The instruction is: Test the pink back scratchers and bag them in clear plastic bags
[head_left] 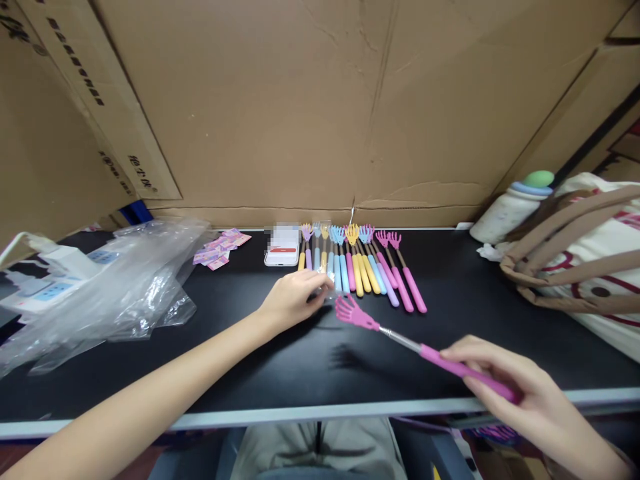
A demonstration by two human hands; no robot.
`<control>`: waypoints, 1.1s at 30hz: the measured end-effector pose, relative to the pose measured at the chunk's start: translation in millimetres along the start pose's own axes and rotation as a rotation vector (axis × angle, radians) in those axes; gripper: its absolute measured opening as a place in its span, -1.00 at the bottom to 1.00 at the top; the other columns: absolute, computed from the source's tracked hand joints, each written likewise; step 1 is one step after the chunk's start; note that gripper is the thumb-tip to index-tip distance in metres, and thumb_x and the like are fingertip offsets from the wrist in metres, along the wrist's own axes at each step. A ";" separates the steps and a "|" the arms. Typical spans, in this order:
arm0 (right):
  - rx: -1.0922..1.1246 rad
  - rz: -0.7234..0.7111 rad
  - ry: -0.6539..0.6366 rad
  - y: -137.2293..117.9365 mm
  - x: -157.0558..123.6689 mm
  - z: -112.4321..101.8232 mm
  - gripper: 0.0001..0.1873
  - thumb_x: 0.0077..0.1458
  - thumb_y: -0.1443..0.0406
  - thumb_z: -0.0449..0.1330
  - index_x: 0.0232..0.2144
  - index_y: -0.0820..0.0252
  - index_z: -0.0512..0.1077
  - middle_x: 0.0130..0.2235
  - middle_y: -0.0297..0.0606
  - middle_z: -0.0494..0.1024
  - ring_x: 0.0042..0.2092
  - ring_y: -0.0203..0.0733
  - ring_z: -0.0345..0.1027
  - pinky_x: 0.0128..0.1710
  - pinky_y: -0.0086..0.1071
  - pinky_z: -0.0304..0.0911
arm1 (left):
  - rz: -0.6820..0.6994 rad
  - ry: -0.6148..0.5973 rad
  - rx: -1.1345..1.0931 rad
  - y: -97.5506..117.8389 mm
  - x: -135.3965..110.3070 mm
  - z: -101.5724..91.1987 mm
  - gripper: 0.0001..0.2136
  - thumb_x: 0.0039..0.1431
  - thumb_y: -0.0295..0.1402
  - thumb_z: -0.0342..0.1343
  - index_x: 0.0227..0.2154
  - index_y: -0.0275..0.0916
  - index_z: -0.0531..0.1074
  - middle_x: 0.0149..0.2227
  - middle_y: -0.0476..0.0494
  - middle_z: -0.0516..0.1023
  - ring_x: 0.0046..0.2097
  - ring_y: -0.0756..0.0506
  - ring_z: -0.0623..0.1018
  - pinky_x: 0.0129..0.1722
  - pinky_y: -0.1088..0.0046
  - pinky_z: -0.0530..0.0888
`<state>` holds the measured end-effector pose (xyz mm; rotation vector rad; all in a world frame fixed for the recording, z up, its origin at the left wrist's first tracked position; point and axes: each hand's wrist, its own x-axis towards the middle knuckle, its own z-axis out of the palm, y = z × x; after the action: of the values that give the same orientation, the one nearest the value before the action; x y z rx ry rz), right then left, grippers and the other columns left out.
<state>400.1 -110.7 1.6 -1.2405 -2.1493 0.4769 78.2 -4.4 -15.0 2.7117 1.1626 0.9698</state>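
My right hand (510,380) is closed around the pink handle of a telescopic back scratcher (353,312), whose pink claw head points left above the black table. Its metal rod is partly drawn out. My left hand (295,297) rests at the near side of a row of back scratchers (363,270), its fingers curled together. Shiny clear film shows by its fingertips, but what they grip is hard to make out. The row's handles are yellow, purple, blue and pink, with the claw heads toward the cardboard wall. My left hand hides some handle ends.
Clear plastic bags (115,280) lie at the left over a white power strip (50,290). Small printed cards (220,248) and a white phone (283,247) are behind my left hand. A white bottle (510,210) and a cloth bag (595,260) stand at the right. Cardboard (300,100) walls the back.
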 end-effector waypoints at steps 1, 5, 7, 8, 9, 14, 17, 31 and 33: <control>0.008 0.001 -0.023 -0.3 -2.0 2.0 -0.83 0.09 0.28 0.10 -0.27 0.03 0.47 -0.31 -0.27 0.53 -0.34 -0.18 0.42 -0.40 -0.41 0.31 | -0.003 0.001 -0.017 0.0 -0.1 0.8 -0.88 0.15 -0.49 0.01 -0.34 -0.18 0.42 -0.34 0.00 0.55 -0.28 0.00 0.52 -0.29 0.53 0.41; -0.002 0.013 -0.106 -7.5 2.1 14.7 -0.81 0.11 0.32 0.09 -0.24 0.05 0.46 -0.29 -0.26 0.53 -0.31 -0.21 0.43 -0.33 -0.43 0.32 | 0.013 0.010 -0.044 -0.5 -0.8 2.5 -0.89 0.11 -0.51 0.05 -0.34 -0.19 0.41 -0.32 0.01 0.56 -0.27 0.00 0.51 -0.27 0.53 0.41; -0.007 0.023 -0.081 -10.6 7.6 21.8 -0.80 0.12 0.32 0.08 -0.21 0.07 0.45 -0.27 -0.25 0.53 -0.29 -0.21 0.43 -0.31 -0.44 0.32 | 0.017 0.012 -0.047 -0.7 -0.6 2.3 -0.90 0.13 -0.50 0.04 -0.34 -0.19 0.41 -0.31 0.01 0.56 -0.26 0.00 0.52 -0.25 0.52 0.42; -0.007 0.030 -0.061 -11.0 9.9 24.7 -0.80 0.12 0.32 0.08 -0.21 0.08 0.45 -0.27 -0.25 0.53 -0.28 -0.21 0.43 -0.30 -0.44 0.32 | 0.017 0.014 -0.047 -0.8 -0.4 2.0 -0.90 0.15 -0.49 0.03 -0.34 -0.19 0.41 -0.31 0.01 0.56 -0.26 0.00 0.52 -0.24 0.51 0.42; -0.008 0.038 -0.044 -10.5 11.6 27.0 -0.80 0.12 0.31 0.08 -0.21 0.09 0.46 -0.26 -0.25 0.53 -0.27 -0.21 0.43 -0.30 -0.44 0.32 | 0.017 0.018 -0.047 -0.9 -0.1 1.7 -0.90 0.17 -0.48 0.02 -0.35 -0.20 0.41 -0.31 0.01 0.56 -0.26 0.00 0.52 -0.24 0.51 0.42; -0.015 0.091 -0.006 -0.4 9.6 28.4 -0.81 0.12 0.26 0.09 -0.24 0.13 0.46 -0.24 -0.21 0.54 -0.26 -0.18 0.44 -0.28 -0.42 0.33 | 0.022 0.015 -0.045 -1.8 0.6 1.0 -0.87 0.17 -0.50 0.00 -0.32 -0.18 0.42 -0.32 0.02 0.55 -0.25 0.00 0.51 -0.25 0.51 0.42; -0.018 0.133 0.013 1.7 6.7 26.3 -0.79 0.13 0.22 0.08 -0.24 0.14 0.46 -0.24 -0.20 0.54 -0.26 -0.17 0.44 -0.29 -0.40 0.33 | 0.031 0.008 -0.041 -1.7 -0.2 0.9 -0.85 0.15 -0.52 0.00 -0.30 -0.19 0.42 -0.30 0.01 0.55 -0.24 0.00 0.51 -0.24 0.51 0.42; 0.133 0.275 -0.047 -5.6 -3.9 28.3 -0.69 0.19 0.16 0.02 -0.06 0.10 0.36 -0.41 -0.32 0.47 -0.59 -0.34 0.25 -0.60 -0.48 0.26 | 0.189 0.077 0.073 1.7 -1.2 -1.7 -0.79 0.27 -0.39 -0.07 -0.14 -0.18 0.45 -0.24 -0.07 0.54 -0.19 -0.02 0.48 -0.19 0.49 0.44; 0.161 0.280 -0.049 -7.5 -4.6 29.6 -0.69 0.21 0.16 0.01 -0.04 0.08 0.33 -0.37 -0.31 0.47 -0.58 -0.36 0.25 -0.59 -0.49 0.26 | 0.211 0.093 0.073 1.2 -1.6 -1.4 -0.79 0.27 -0.38 -0.05 -0.12 -0.17 0.44 -0.18 -0.08 0.53 -0.15 -0.03 0.48 -0.16 0.48 0.45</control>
<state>377.4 -118.7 -17.9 -1.4556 -1.9404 0.7886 77.3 -6.6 -14.4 2.9233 0.9565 1.1096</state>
